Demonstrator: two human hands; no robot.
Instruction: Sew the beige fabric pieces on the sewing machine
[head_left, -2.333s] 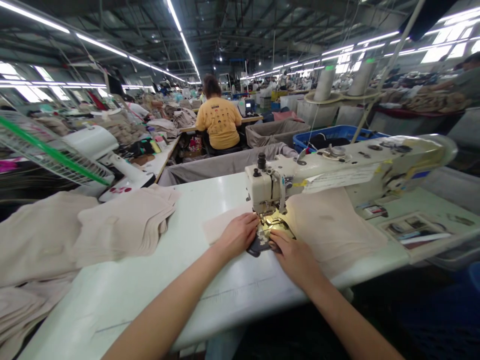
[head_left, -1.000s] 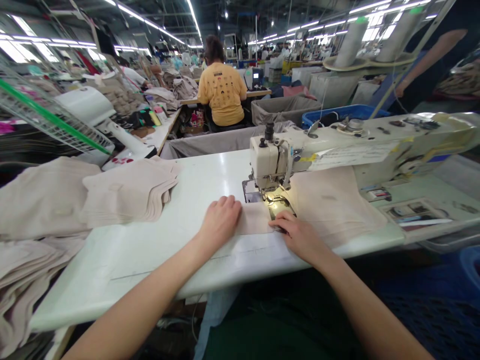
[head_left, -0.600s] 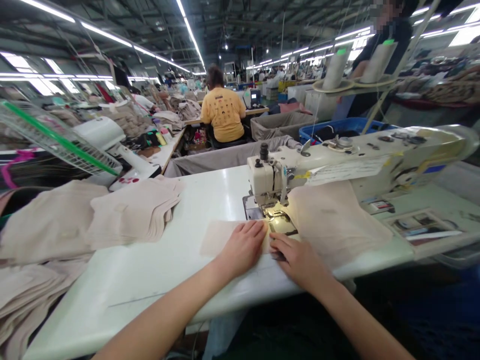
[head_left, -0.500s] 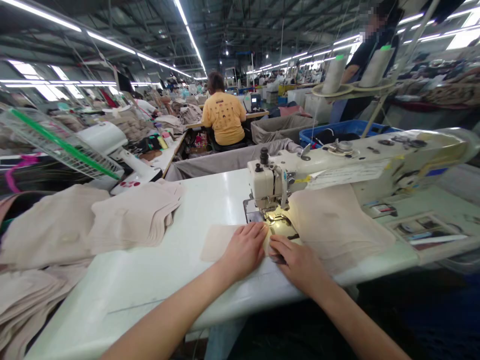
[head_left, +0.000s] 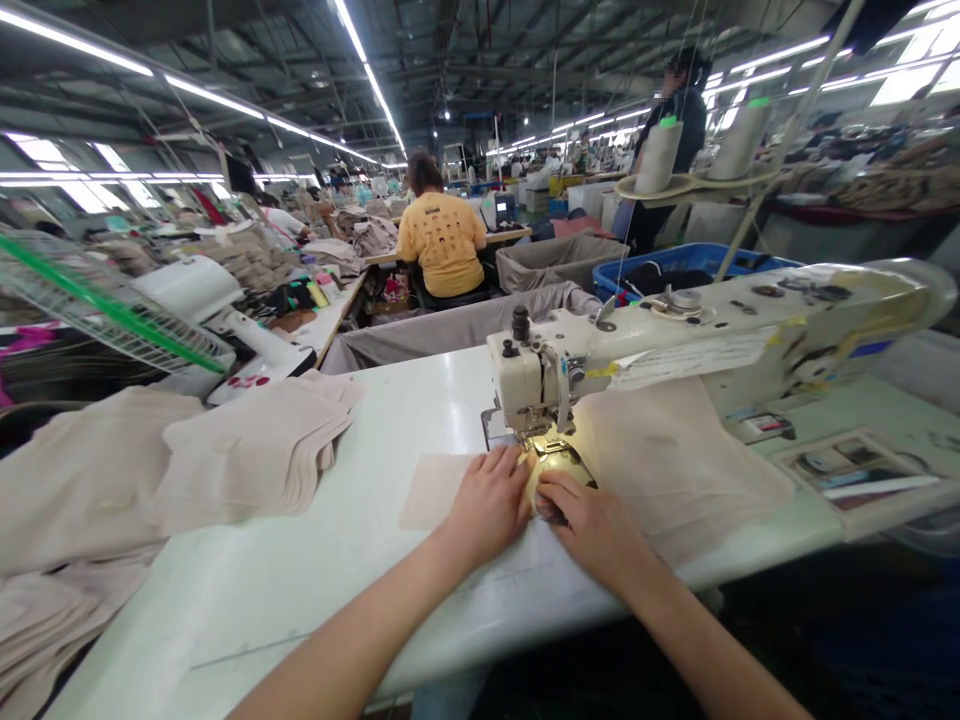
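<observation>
A small beige fabric piece lies on the pale table, partly under my left hand. The fingers of that hand press together on the fabric just in front of the needle area of the sewing machine. My right hand is beside it, fingers curled at the fabric's right edge near the lit metal plate; its fingertips are partly hidden. A larger beige fabric panel lies under the machine arm, to the right of the needle.
Stacked beige pieces lie on the left of the table. A white fan stands behind them. Thread cones rise at the back right, near a blue basket. A person in yellow sits ahead.
The view has shifted slightly. Both hands stay close to the needle area, with little visible movement. The standing person at the back right has moved left and farther off.
</observation>
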